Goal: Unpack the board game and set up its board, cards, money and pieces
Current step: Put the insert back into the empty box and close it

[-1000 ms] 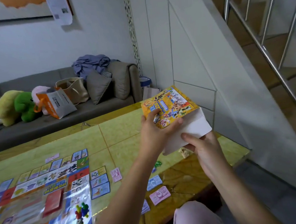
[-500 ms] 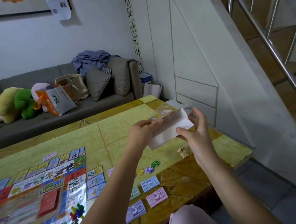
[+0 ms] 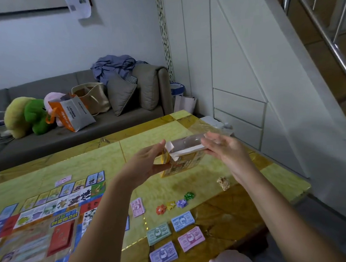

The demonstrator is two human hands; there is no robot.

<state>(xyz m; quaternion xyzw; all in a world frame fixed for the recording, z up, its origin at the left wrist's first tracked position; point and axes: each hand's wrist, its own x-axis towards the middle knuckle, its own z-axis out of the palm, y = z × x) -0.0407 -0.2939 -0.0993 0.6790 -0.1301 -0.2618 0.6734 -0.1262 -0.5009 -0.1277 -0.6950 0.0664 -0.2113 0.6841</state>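
Observation:
The yellow game box (image 3: 187, 163) hangs above the table between both hands, its open white inside turned up. My left hand (image 3: 148, 166) grips its left end, fingers up the side and thumb below. My right hand (image 3: 225, 150) touches its right end with nearly straight fingers. The game board (image 3: 41, 217) lies flat at the left, a red card stack (image 3: 60, 238) on it. Several money stacks lie near me, among them pink (image 3: 138, 207), blue (image 3: 182, 221) and green (image 3: 159, 234). Star-shaped numbered pieces (image 3: 175, 203) sit in a row.
A crumpled paper ball (image 3: 223, 182) lies right of the pieces. Clear plastic wrap (image 3: 216, 126) sits at the table's far right corner. The yellow table (image 3: 89, 162) ends close on the right, by a white stair wall. Behind it stands a grey sofa (image 3: 111, 126) with plush toys and bags.
The box came down from chest height and turned from printed face toward me to open side up. My right hand shifted from under it to its right end.

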